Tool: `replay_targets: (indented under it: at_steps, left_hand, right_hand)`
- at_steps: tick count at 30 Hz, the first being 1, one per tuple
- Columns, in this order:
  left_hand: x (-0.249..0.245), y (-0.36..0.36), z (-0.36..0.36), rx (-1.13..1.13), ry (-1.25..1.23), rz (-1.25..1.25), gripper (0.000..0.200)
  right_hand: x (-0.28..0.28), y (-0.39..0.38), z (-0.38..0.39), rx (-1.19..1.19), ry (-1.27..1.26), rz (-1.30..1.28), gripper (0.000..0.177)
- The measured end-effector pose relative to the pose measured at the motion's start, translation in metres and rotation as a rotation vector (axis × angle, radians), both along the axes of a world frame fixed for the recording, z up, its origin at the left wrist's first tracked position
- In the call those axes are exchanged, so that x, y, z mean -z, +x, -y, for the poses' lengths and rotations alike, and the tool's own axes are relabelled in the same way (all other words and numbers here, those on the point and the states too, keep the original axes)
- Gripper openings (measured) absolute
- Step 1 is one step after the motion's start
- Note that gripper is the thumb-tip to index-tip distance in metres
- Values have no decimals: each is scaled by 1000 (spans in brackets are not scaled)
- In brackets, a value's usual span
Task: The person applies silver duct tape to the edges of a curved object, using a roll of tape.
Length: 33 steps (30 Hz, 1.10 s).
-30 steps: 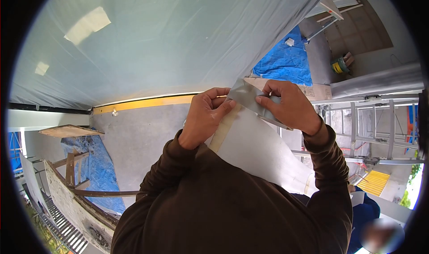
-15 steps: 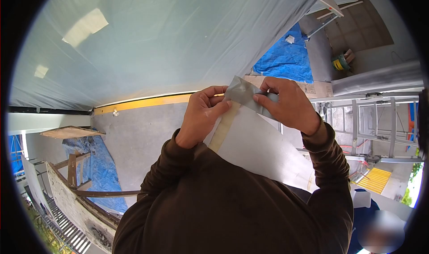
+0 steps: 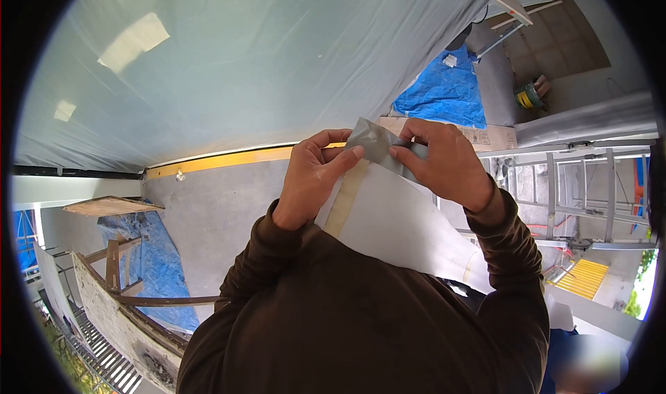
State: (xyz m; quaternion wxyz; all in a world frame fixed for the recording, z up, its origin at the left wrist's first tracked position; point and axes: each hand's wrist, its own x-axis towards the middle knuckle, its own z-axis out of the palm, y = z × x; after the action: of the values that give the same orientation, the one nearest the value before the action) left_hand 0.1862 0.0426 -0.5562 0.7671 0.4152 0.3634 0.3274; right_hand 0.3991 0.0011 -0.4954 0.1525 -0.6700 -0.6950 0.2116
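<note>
Grey tape (image 3: 373, 144) is being pinched tight by left hand (image 3: 316, 179) and right hand (image 3: 444, 161) fingers | at white sheet (image 3: 395, 224) | risk: tape being creased if tugged crooked

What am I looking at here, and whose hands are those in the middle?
There is no machine here. One camera sits on a person's head and looks at their own hands, so the brown sleeves are theirs. The left hand and the right hand both pinch a piece of grey tape at the top corner of a white sheet, which has a tan strip along one edge. Behind them are pale plastic sheeting, a blue tarp and a ladder.
</note>
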Motion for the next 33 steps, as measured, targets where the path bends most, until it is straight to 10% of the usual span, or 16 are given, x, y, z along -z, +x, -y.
replay_targets:
  at_steps: [25,33]
  left_hand:
    - [7,0,4,-36,91,-31,35]
    - [4,-2,0,-126,238,-77,43]
  right_hand:
    - [1,-4,2,-68,59,-10,22]
    - [-10,16,4,-129,-218,-293,56]
